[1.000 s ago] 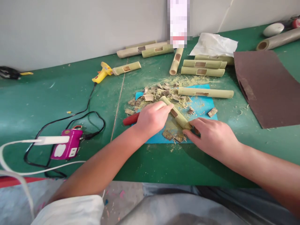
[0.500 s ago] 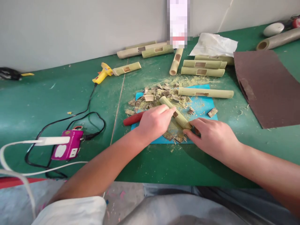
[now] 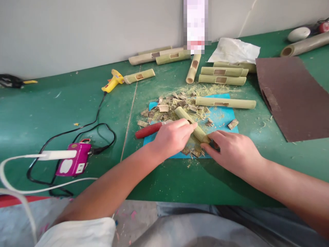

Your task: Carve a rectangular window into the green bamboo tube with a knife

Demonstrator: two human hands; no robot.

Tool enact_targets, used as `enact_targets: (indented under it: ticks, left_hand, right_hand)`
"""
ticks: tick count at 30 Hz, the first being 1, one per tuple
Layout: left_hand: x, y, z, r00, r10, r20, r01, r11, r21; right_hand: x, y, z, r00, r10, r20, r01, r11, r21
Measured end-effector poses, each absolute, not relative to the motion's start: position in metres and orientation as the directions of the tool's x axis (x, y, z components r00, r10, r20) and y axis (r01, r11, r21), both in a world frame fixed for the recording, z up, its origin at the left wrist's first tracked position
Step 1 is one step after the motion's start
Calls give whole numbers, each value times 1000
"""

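Observation:
A pale green bamboo tube (image 3: 181,112) with a cut slot slants over a blue sheet (image 3: 221,118). My right hand (image 3: 235,149) grips its near end between thumb and fingers. My left hand (image 3: 177,135) is closed, its fingertips pressed on the tube and partly covering the slot. Whatever those fingers may pinch is hidden. Beside the left hand lies a tool with a red handle (image 3: 147,130); its metal part is mostly covered. Bamboo chips (image 3: 163,108) and shavings are heaped beyond the hands. A longer slotted bamboo tube (image 3: 239,103) rests on the sheet's far edge.
Several slotted tubes (image 3: 222,80) lie at the back near the wall. A yellow glue gun (image 3: 113,81) trails its cord to a purple power adapter (image 3: 77,159) on the left. A brown sheet (image 3: 295,99) and a thick tube (image 3: 305,44) are on the right.
My left hand has slid slightly right and down along the tube, over the slot. More of the red-handled tool's metal part shows. My right hand keeps its grip in place.

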State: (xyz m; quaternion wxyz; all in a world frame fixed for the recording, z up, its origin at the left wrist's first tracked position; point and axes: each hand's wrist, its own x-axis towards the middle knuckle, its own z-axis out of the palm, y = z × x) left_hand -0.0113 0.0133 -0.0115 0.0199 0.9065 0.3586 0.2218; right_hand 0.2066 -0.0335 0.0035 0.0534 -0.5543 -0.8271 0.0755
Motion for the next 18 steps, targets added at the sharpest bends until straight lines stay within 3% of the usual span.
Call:
enact_targets:
  ticks: [5, 18]
  left_hand:
    - [-10, 11, -9, 636, 665, 392, 674, -726, 138]
    - [-9, 10, -7, 625, 670, 401, 676, -721, 152]
  right_hand:
    - [207, -33, 4, -373, 928, -13, 912, 364, -190]
    - [206, -34, 4, -383, 924, -12, 907, 373, -194]
